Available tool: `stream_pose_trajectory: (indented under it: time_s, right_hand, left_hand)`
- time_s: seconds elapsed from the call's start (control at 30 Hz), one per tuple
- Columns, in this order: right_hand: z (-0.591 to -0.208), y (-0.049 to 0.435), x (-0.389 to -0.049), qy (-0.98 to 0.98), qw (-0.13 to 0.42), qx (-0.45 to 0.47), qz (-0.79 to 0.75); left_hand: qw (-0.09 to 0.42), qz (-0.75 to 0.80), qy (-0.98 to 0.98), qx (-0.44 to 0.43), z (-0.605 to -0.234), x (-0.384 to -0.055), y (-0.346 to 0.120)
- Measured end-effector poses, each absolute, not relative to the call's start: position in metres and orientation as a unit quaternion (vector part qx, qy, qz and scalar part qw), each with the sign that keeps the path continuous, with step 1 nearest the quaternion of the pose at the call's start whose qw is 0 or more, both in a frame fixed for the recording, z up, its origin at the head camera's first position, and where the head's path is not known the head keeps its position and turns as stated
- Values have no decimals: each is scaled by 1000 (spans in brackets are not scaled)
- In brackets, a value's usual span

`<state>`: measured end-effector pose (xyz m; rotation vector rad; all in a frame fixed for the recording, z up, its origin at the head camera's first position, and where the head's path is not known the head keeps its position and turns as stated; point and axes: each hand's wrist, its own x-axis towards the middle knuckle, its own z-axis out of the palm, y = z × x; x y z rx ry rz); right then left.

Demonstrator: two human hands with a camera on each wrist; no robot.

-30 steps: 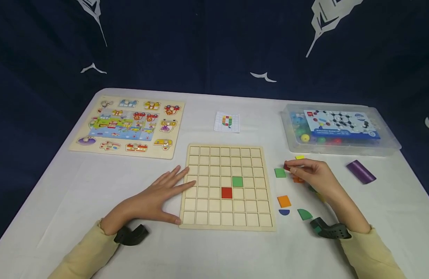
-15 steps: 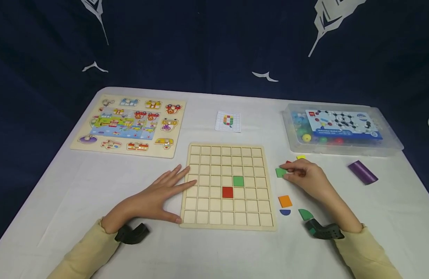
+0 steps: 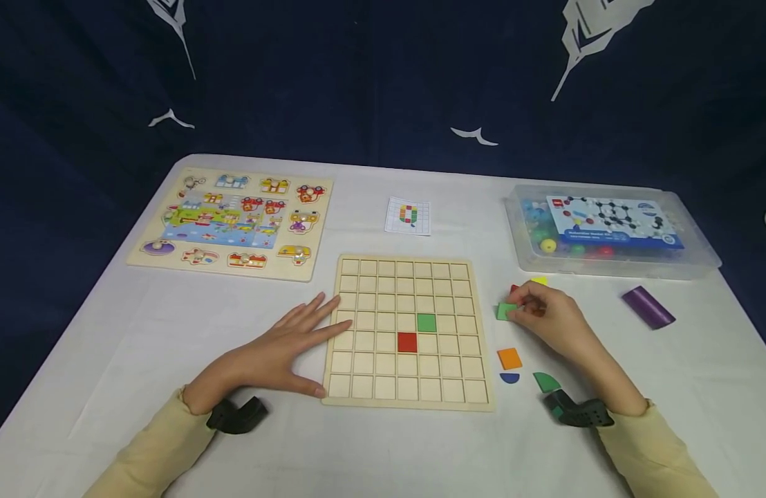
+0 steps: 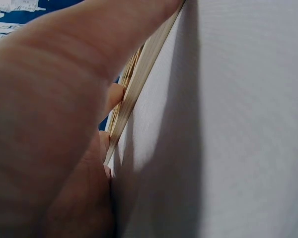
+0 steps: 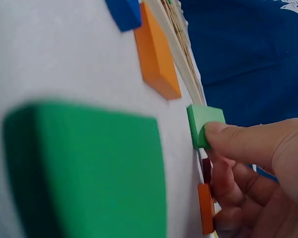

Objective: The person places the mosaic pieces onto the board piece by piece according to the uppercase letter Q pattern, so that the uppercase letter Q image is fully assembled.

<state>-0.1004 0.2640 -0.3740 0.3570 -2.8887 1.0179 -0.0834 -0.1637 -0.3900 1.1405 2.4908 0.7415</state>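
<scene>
A wooden grid board (image 3: pixel 373 373) lies on the white table, with a red square tile (image 3: pixel 407 342) and a green square tile (image 3: pixel 426 323) set in its cells. My left hand (image 3: pixel 277 353) rests spread along the board's left side, fingertips and thumb touching the edge. Right of the board, my right hand (image 3: pixel 547 315) pinches another light green square tile (image 5: pixel 201 119) between thumb and fingers. Near that hand are an orange tile (image 3: pixel 509 358), a blue half-round piece (image 3: pixel 510 378), a green quarter-round piece (image 3: pixel 547 382), a red tile (image 3: pixel 514 289) and a yellow tile (image 3: pixel 539 281). Some pieces beneath the hand are hidden.
A small pattern card (image 3: pixel 408 216) lies behind the board. At the back left is a wooden picture puzzle (image 3: pixel 230 221). The back right holds a clear plastic box (image 3: pixel 613 228) of coloured balls, with a purple curved piece (image 3: pixel 648 308) in front of it.
My right hand has put down a red piece near the yellow tile and has taken hold of the light green square tile, shifting it slightly right. The left hand stays in place.
</scene>
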Motion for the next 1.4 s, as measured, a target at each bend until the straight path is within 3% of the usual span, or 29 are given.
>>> stream_pose_trajectory:
  time_s: [0.37, 0.5, 0.77, 1.4]
  right_hand:
    - [-350, 250, -110, -885, -45, 44, 462]
    - [-347, 223, -122, -848, -54, 72, 522]
    - [-364, 178, -135, -810, -126, 101, 563]
    - [-370, 171, -135, -890, -81, 175, 413]
  left_hand:
    - [152, 258, 869, 395, -391, -84, -164]
    - [148, 258, 869, 396, -391, -84, -164]
    - [151, 261, 868, 394, -391, -84, -164]
    - [142, 265, 866, 400, -390, -82, -164]
